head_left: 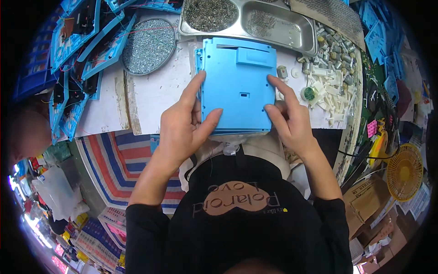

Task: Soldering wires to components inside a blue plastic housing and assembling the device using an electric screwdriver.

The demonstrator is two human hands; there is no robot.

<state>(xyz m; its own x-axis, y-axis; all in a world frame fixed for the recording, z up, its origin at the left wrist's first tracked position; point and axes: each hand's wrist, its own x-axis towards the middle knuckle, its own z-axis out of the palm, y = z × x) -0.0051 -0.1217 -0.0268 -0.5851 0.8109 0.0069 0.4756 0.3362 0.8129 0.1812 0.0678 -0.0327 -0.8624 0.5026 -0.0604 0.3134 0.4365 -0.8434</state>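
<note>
A light-blue plastic casing, flat and nearly square, is between my hands at the table's near edge. Its upper face has a raised rectangular block, a small dark slot and several screw holes. My left hand grips its left edge, thumb on top and fingers partly hidden beside and below it. On the opposite edge, my right hand holds with the thumb and a finger at the rim; its other fingers curl out of sight. Another blue part peeks out behind the left edge. What lies under the casing is hidden.
A round tray of screws and a steel compartment tray with small metal parts stand beyond the casing. White plastic pieces and small motors lie right. Wired blue casings pile up left, near a blurred person.
</note>
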